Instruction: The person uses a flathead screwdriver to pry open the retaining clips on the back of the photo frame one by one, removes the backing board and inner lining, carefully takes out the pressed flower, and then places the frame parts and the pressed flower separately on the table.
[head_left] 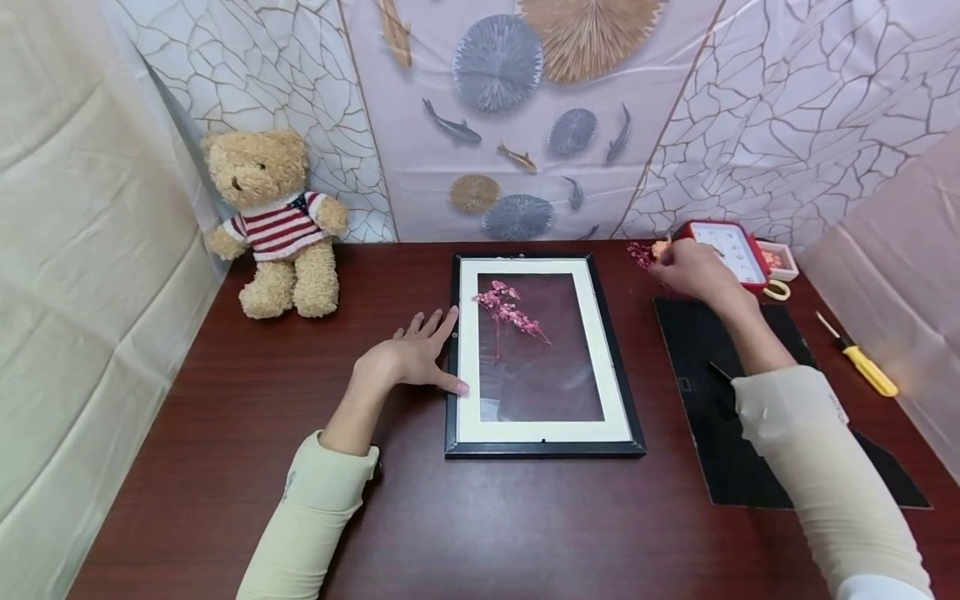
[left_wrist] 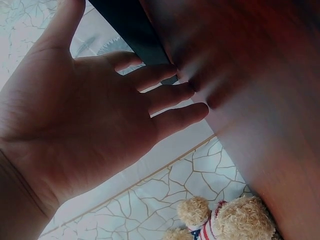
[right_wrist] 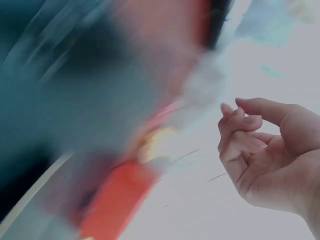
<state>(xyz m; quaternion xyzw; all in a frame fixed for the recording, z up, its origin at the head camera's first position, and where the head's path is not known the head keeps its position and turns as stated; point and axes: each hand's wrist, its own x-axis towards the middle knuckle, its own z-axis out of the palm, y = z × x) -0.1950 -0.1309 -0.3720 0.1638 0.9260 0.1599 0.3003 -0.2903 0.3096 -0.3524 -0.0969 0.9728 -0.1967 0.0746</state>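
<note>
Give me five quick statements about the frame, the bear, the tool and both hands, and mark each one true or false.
1. Pink flowers lie mostly within the opening of the white mat. True.
2. The left hand is at the right side of the picture frame. False: it is at the left side, the side nearer the teddy bear.
3. The teddy bear wears a striped top. True.
4. The screwdriver has a red handle. False: its handle is yellow.
5. The right hand is beside the teddy bear. False: it is by the red-rimmed item at the back right of the table.
</note>
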